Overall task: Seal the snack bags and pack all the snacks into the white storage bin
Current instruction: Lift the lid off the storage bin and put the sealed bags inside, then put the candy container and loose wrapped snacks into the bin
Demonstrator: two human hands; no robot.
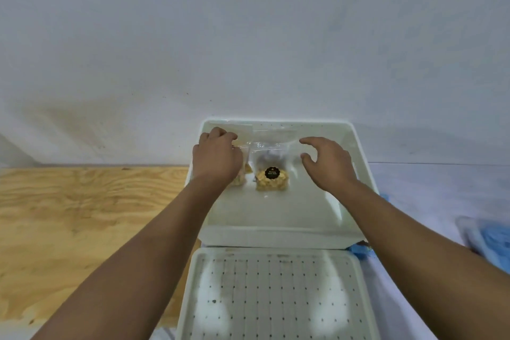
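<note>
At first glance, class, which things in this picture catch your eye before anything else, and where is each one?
First, the clear snack bag with a black round label, lying in the white storage bin against the wall. The left hand grips a second snack bag beside it, while the right hand hovers open over the bin's right part. Nearer the camera lies a white perforated lid.

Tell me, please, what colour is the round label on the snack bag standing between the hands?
Black, with small pale lettering, on the snack bag; the head view shows it.
</note>
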